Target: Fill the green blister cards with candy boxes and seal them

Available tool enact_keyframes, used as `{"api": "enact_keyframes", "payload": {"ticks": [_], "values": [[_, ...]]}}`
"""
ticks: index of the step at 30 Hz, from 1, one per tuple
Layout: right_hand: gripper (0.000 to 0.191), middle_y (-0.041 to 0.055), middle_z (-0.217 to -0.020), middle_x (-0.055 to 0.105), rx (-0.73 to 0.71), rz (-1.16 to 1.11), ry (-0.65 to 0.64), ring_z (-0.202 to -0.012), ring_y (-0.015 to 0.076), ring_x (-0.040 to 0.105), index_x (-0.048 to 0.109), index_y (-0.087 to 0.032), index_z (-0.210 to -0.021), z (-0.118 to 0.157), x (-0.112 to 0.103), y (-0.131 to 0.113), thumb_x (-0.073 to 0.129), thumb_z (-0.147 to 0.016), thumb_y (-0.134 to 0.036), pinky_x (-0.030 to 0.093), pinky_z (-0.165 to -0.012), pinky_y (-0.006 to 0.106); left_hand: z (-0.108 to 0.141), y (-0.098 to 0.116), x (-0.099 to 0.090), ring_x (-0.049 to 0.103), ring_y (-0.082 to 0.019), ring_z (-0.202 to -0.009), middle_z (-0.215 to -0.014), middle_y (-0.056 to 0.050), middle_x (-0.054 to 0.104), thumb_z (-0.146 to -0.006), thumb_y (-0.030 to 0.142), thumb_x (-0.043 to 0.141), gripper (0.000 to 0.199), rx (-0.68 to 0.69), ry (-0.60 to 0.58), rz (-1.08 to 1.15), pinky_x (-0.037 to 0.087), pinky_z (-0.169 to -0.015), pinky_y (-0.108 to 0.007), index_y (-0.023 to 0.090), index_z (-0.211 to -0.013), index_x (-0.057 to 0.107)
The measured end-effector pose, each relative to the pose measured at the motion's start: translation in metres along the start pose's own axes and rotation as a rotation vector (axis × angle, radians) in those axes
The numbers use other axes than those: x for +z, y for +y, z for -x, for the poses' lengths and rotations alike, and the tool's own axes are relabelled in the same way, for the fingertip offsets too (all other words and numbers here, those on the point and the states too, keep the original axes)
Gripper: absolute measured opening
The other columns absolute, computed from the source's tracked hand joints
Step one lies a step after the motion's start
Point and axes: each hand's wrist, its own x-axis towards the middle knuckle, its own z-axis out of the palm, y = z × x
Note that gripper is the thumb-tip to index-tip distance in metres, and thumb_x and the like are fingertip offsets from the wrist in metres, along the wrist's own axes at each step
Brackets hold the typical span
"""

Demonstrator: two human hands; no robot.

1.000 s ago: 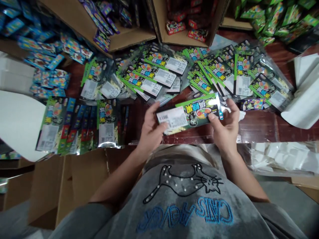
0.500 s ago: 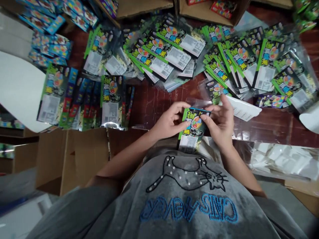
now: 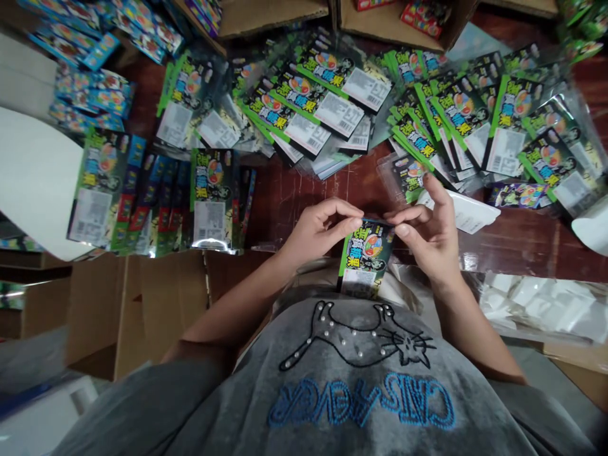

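Note:
A black-and-green candy packet (image 3: 365, 253) hangs upright at the table's front edge, close to my shirt. My left hand (image 3: 316, 231) pinches its top left corner between thumb and fingers. At the top right corner, my right hand (image 3: 430, 237) pinches the same edge with thumb and a finger, its index finger raised. Just beyond my right hand lies a white card (image 3: 468, 212) on the table, partly behind the fingers. Another packet in clear film (image 3: 406, 174) lies near my right fingertips.
Overlapping packets (image 3: 304, 104) spread across the back of the dark red table (image 3: 285, 202), with a second pile (image 3: 465, 120) at right. Packets stand in a row (image 3: 99, 190) at left, near blue sachets (image 3: 92, 95). Cardboard boxes (image 3: 275, 16) line the back; another (image 3: 161, 310) stands below left.
My left thumb has slid from the packet's front up to its top edge. My right hand has shifted slightly right and its thumb has moved to the corner.

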Motion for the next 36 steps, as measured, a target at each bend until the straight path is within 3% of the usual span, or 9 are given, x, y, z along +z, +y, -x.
{"api": "enact_keyframes", "payload": {"ticks": [4,9,13,17,22,26,29,34,36], "values": [[0.077,0.0021,-0.101,0.074,0.032,-0.020,0.013,-0.090,0.0225,0.075,0.034,-0.038,-0.163,-0.004,-0.002,-0.009,0.074,-0.099,-0.053,0.067,-0.083,0.042,-0.006,0.015,0.001,0.074,-0.016,-0.090,-0.098,-0.006,0.081,-0.092,0.036,0.080,0.018,-0.033,0.000,-0.021,0.058,-0.083,-0.028,0.018,-0.091,0.075],[0.083,0.0004,-0.098,0.075,0.115,-0.066,0.006,-0.083,0.0208,0.075,0.036,-0.036,-0.164,-0.014,-0.007,-0.007,0.079,-0.095,-0.053,0.068,-0.080,0.042,-0.017,0.029,-0.004,0.071,-0.013,-0.077,-0.087,-0.004,0.079,-0.090,0.030,0.081,0.015,-0.067,-0.032,-0.042,0.056,-0.072,-0.025,0.016,-0.089,0.077],[0.089,-0.0015,-0.095,0.077,0.126,-0.098,-0.029,-0.081,0.0211,0.077,0.035,-0.039,-0.166,-0.010,-0.016,-0.008,0.082,-0.092,-0.055,0.069,-0.082,0.043,-0.017,0.028,-0.012,0.078,-0.017,-0.090,-0.098,-0.007,0.083,-0.087,0.033,0.086,0.016,-0.050,-0.162,0.045,0.062,-0.084,-0.029,0.018,-0.091,0.080],[0.074,-0.0002,-0.095,0.078,0.097,-0.062,-0.099,-0.098,0.0246,0.080,0.045,-0.039,-0.161,-0.003,-0.032,-0.021,0.079,-0.096,-0.052,0.067,-0.096,0.049,-0.011,0.020,-0.011,0.079,-0.019,-0.102,-0.109,-0.008,0.083,-0.082,0.028,0.091,0.019,0.018,-0.187,0.078,0.064,-0.094,-0.032,0.020,-0.097,0.081],[0.035,0.0055,-0.102,0.077,-0.010,0.152,-0.163,-0.098,0.0251,0.075,0.074,-0.031,-0.118,-0.025,-0.057,-0.052,0.077,-0.095,-0.057,0.064,-0.095,0.048,-0.011,0.020,0.000,0.079,-0.018,-0.095,-0.104,-0.008,0.083,-0.087,0.028,0.086,0.012,0.037,-0.128,0.011,0.063,-0.090,-0.032,0.019,-0.093,0.080],[0.027,0.0059,-0.097,0.073,-0.111,0.351,-0.486,-0.099,0.0262,0.069,0.074,-0.029,-0.090,-0.052,-0.059,-0.066,0.077,-0.094,-0.056,0.059,-0.096,0.049,-0.011,0.024,0.005,0.077,-0.016,-0.089,-0.098,-0.007,0.082,-0.087,0.027,0.085,0.010,0.062,-0.106,-0.016,0.062,-0.083,-0.028,0.019,-0.090,0.080],[0.023,0.0069,-0.097,0.071,-0.099,0.456,-0.552,-0.100,0.0270,0.068,0.073,-0.027,-0.092,-0.057,-0.049,-0.061,0.072,-0.096,-0.050,0.059,-0.091,0.047,-0.010,0.025,0.004,0.077,-0.016,-0.090,-0.099,-0.007,0.082,-0.088,0.026,0.084,0.009,0.063,-0.098,-0.023,0.061,-0.085,-0.029,0.019,-0.091,0.080],[0.034,0.0130,-0.119,0.066,-0.187,0.579,-0.346,-0.117,0.0352,0.066,0.068,-0.026,-0.125,-0.044,-0.035,-0.055,0.075,-0.095,-0.042,0.059,-0.095,0.055,-0.005,0.023,0.002,0.077,-0.017,-0.092,-0.100,-0.008,0.082,-0.089,0.024,0.083,0.007,0.064,-0.071,-0.011,0.061,-0.085,-0.031,0.019,-0.091,0.080],[0.027,0.0119,-0.119,0.066,-0.279,0.587,-0.339,-0.115,0.0345,0.067,0.069,-0.030,-0.123,-0.039,-0.032,-0.056,0.074,-0.098,-0.039,0.060,-0.093,0.055,-0.002,0.022,0.001,0.076,-0.017,-0.092,-0.099,-0.007,0.081,-0.090,0.023,0.083,0.005,0.085,-0.055,-0.009,0.061,-0.086,-0.032,0.019,-0.092,0.079]]}}
